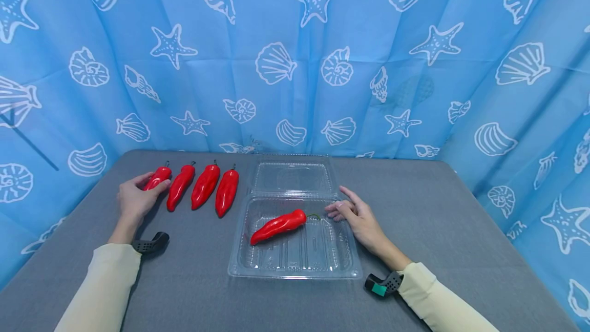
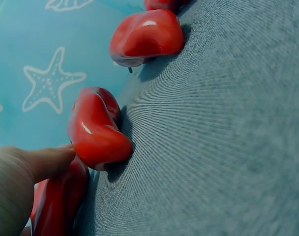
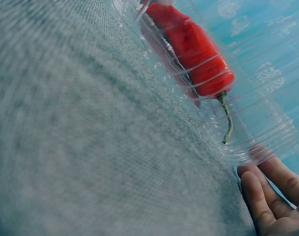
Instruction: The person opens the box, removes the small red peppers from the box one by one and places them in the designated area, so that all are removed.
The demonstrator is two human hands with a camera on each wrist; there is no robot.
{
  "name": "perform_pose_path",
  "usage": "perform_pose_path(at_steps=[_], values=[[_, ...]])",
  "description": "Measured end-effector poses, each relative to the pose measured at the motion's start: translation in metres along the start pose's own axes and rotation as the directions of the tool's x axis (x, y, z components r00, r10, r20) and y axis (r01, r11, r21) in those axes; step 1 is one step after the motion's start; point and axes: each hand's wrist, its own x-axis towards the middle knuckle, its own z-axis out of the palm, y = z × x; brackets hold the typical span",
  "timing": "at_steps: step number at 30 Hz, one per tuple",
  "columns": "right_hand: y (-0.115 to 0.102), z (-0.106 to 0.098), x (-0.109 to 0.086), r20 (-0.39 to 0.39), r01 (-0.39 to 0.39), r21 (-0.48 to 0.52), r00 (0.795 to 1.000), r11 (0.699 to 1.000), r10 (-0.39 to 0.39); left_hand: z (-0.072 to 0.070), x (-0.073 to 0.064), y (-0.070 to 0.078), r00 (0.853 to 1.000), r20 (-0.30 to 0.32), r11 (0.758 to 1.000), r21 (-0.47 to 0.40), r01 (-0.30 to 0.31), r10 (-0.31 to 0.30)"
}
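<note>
My left hand (image 1: pixel 137 196) is at the left end of a row of red chili peppers, its thumb and fingers round the leftmost pepper (image 1: pixel 159 175). In the left wrist view the thumb (image 2: pixel 53 162) lies along that pepper (image 2: pixel 61 201), close beside the neighbouring one (image 2: pixel 98 132). A clear plastic clamshell container (image 1: pixel 295 273) lies with its lid folded back, holding one red pepper (image 1: pixel 278 226) whose green stem points right. At the container's right wall, my right hand (image 1: pixel 361 221) rests with loosely bent fingers; the right wrist view shows the fingertips (image 3: pixel 262 153) right at the plastic.
Several more red peppers, among them the rightmost one (image 1: pixel 227 193), lie between the left hand and the container, stems toward the back. The transparent lid (image 1: pixel 295 178) lies flat behind the tray. Grey cloth covers the table (image 1: pixel 193 281); a blue shell-patterned curtain (image 1: pixel 295 101) hangs behind.
</note>
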Motion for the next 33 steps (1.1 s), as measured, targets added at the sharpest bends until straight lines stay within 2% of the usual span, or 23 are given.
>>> perform_pose_path(at_steps=[19,33], values=[[0.0007,0.0005,-0.0001,-0.002,0.008,-0.001,1.000,1.000,-0.008,-0.0026,-0.0041,0.0049,0.999,-0.008,0.999,-0.007,0.036,-0.036],[0.0006,0.0000,0.0003,-0.001,0.002,0.006,1.000,1.000,-0.002,-0.0015,-0.0024,0.0031,0.999,-0.026,1.000,0.014,0.024,-0.023]])
